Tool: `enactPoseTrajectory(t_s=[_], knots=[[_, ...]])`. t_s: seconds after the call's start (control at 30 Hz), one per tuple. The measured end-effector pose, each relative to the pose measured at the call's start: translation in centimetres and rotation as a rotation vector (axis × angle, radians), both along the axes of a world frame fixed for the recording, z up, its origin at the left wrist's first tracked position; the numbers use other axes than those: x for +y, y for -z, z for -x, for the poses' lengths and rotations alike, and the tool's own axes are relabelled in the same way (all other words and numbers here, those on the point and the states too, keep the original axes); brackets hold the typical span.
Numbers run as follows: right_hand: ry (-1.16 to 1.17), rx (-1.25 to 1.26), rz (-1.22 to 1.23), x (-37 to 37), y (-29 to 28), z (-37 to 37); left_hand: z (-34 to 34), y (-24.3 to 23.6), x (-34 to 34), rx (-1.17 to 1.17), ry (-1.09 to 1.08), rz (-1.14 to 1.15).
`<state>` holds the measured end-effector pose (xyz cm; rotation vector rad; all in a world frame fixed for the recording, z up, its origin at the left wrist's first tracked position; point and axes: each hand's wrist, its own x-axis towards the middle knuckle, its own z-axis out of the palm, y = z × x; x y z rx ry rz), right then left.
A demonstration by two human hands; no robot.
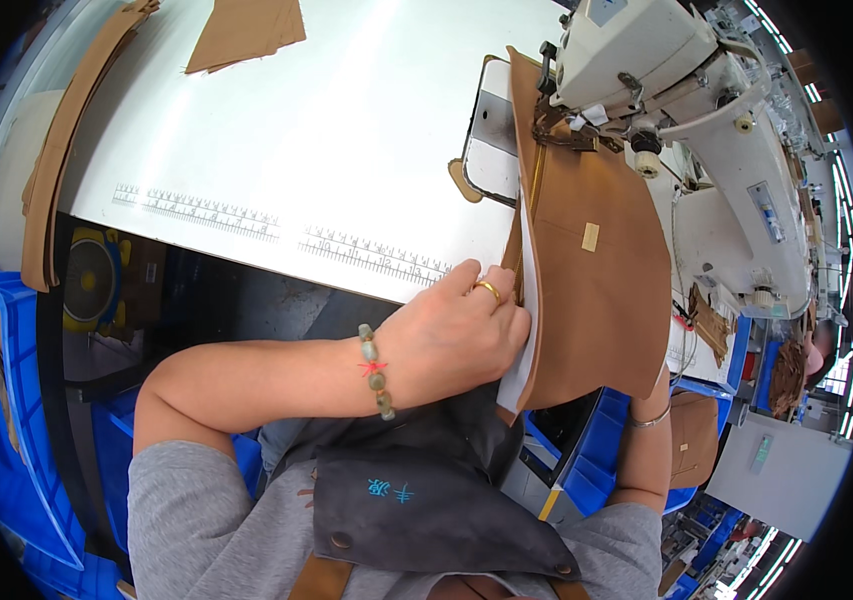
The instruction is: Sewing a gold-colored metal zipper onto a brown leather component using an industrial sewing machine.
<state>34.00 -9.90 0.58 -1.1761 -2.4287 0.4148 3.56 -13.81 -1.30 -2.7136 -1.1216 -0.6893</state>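
Observation:
A brown leather-like panel (601, 300) with a white layer (523, 365) along its left edge lies under the head of a sewing machine (636, 55). A small tan tag (590, 237) sits on its face, and a zipper-like strip (538, 175) runs along its left side. My left hand (461, 325), with a ring and a beaded bracelet, has its fingers curled closed on the panel's left edge, below the machine. From the lower right my right forearm (644, 455) reaches up behind the panel, which hides that hand and its fingers.
The white table (276, 130) carries a printed ruler scale (196, 208) and a stack of brown pieces (246, 32). Long brown strips (76, 140) hang over its left edge. Blue crates (16, 400) stand at the left; a brown panel (691, 440) lies at the right.

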Motion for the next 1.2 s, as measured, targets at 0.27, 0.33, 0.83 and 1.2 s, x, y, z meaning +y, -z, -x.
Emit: enactPoseTrajectory(t_s=[0.27,0.33,0.83,1.2], knots=[[-0.045,-0.061,-0.051,-0.3,0.1,-0.5,0.1,0.0,0.0,0.01,0.016,-0.014],[-0.073,-0.088,-0.078,-0.8,0.5,-0.6,0.1,0.0,0.1,-0.017,0.01,-0.024],[-0.133,-0.083,-0.079,0.3,1.1,0.1,0.2,0.0,0.5,-0.063,0.035,-0.028],[-0.017,-0.065,-0.188,9.6,1.2,1.0,0.7,-0.2,0.5,-0.058,0.071,-0.003]])
